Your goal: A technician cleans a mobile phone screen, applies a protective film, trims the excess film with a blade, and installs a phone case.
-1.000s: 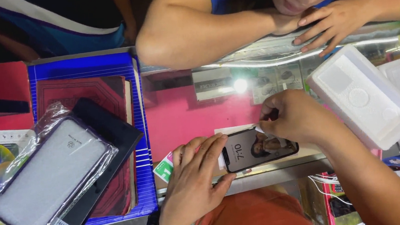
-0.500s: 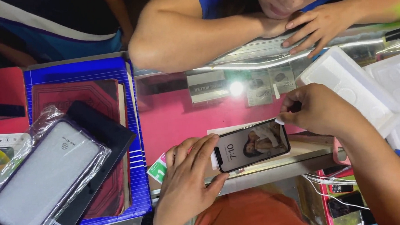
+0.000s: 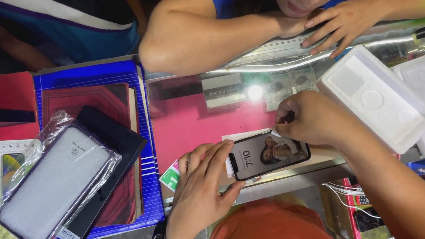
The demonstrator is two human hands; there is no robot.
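Note:
A black smartphone with its screen lit lies on the glass counter near the front edge. My left hand rests flat beside it, fingers steadying the phone's left end. My right hand pinches a small white tab at the phone's upper edge, between thumb and forefinger. A white paper sheet lies under the phone.
Another person leans on the far side of the counter, one arm and a hand resting on it. White foam trays sit at right. At left, a bagged phone case lies on a dark book and blue box.
The camera view has shifted slightly. My right hand has moved in closer over the phone's upper edge, and my left hand keeps steadying the phone.

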